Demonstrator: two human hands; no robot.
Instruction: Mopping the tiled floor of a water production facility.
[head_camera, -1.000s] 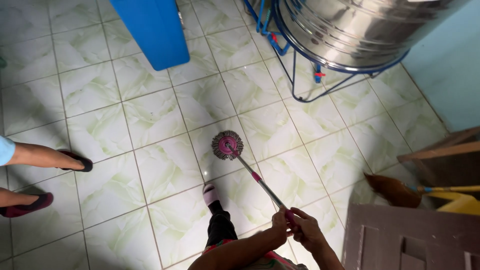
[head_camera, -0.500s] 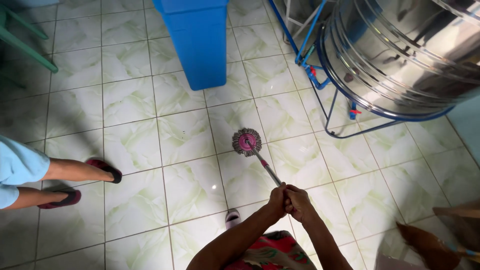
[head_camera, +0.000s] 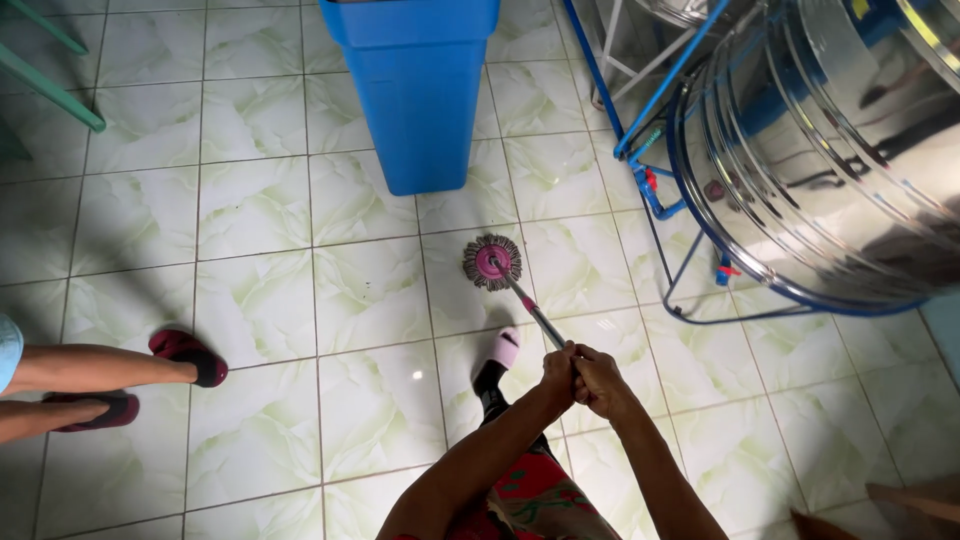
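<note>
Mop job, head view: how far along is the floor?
Done: cannot tell; the pale green tiled floor shows glare but no clear wet or dry line. In hand: left hand and right hand grip the metal handle of the round pink-hubbed mop, its head flat on a tile just below the blue plastic bin. Left: tiles under the steel tank's blue frame and by another person's dark red slippers look untouched.

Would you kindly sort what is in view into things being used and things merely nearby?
In use:
left hand and right hand, both gripping the handle
round pink-centred grey mop on the pale green tiled floor

Nearby:
tall blue plastic bin
large shiny steel tank in a blue frame
another person's legs in dark red slippers
</note>
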